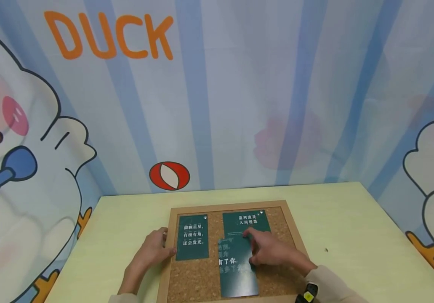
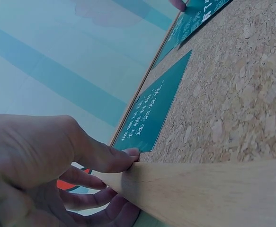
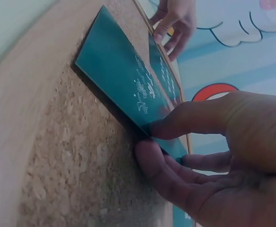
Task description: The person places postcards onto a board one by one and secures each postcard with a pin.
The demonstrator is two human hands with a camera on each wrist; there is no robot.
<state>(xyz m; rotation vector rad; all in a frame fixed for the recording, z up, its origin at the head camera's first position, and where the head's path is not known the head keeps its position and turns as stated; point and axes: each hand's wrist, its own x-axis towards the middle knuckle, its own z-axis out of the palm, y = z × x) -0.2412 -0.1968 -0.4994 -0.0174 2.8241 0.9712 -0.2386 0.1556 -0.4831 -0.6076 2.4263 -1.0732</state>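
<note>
A cork board [image 1: 194,280] in a light wooden frame lies on the table. My left hand [image 1: 152,248] grips its left edge, thumb on top of the wood and fingers curled along the outer side. With thumb and fingers, my right hand [image 1: 271,248] pinches the right edge of a dark green card [image 1: 238,284] with white Chinese writing. In the right wrist view that green card [image 3: 111,61] stands slightly off the cork at its near edge. Its top overlaps another green card [image 1: 235,223] at the upper right. A third green card [image 1: 193,251] lies at the upper left.
Small pins [image 1: 205,217] show at the upper right corners of the two upper cards. The pale yellow table [image 1: 353,252] extends on both sides of the board, with a tiny dark speck [image 1: 326,250] to the right. Behind stands a blue striped curtain [image 1: 235,105] with duck drawings.
</note>
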